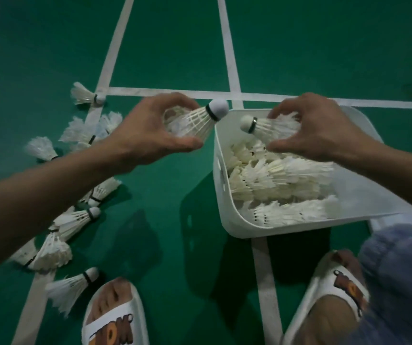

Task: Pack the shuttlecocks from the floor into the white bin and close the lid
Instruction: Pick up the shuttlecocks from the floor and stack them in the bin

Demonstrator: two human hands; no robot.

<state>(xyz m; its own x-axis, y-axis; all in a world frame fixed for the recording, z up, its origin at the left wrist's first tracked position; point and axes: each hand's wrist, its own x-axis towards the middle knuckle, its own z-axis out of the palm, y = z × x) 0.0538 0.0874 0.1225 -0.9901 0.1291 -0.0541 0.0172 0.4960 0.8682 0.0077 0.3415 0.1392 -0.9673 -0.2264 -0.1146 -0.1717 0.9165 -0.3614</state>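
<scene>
My left hand (147, 135) grips a white shuttlecock (200, 118) by its feathers, cork pointing right, just left of the white bin (227, 215). My right hand (319, 130) holds a second shuttlecock (267, 125) by the feathers above the bin's far part, cork pointing left. The bin stands open and holds several shuttlecocks (282, 180) lying in rows. Several more loose shuttlecocks (73, 220) lie on the green floor at the left, partly hidden by my left forearm. No lid is in view.
The floor is a green court with white lines (227, 46). My feet in white slippers, the left slipper (112, 319) and the right slipper (334, 290), stand at the bottom, near the bin's front. A single shuttlecock (85, 94) lies farther back at the left.
</scene>
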